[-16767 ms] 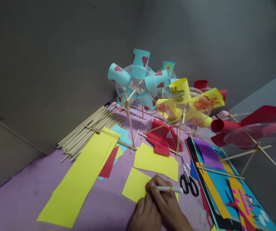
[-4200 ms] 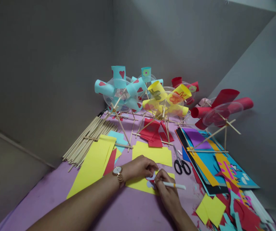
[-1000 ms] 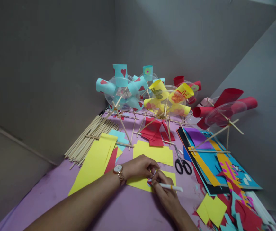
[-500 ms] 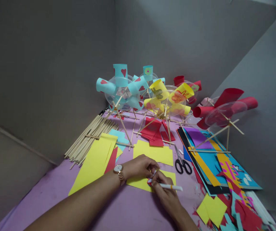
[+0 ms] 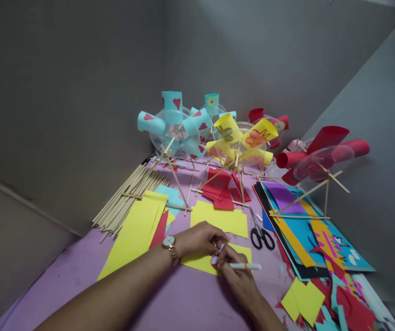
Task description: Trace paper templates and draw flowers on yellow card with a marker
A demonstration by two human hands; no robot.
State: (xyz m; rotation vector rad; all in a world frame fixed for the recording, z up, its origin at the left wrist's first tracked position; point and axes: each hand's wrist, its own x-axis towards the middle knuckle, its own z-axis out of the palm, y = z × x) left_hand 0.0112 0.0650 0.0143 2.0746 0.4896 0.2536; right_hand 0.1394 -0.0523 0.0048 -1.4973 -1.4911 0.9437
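My left hand [image 5: 202,239], with a watch [image 5: 170,246] on its wrist, is closed in a pinch at a small white and red piece [image 5: 214,261]. That piece sits between both hands, and its shape is mostly hidden by my fingers. My right hand [image 5: 237,273] is closed around a white pen [image 5: 250,266], which points out to the right; its fingertips also meet the small piece. Beneath both hands lies a yellow paper sheet [image 5: 197,263]. Beyond them are more yellow papers [image 5: 221,219], and black-handled scissors [image 5: 260,234] rest to the right.
Paper-cup wheels on stick stands line the back: blue [image 5: 173,108], yellow [image 5: 229,126] and red [image 5: 328,140]. Wooden sticks [image 5: 124,197] and long yellow strips [image 5: 137,230] lie left. Coloured sheets [image 5: 352,255] and paper scraps [image 5: 304,299] cover the right side.
My fingers have shifted very slightly at the small piece, and its pale side shows a little more. The pen has tilted slightly toward level.
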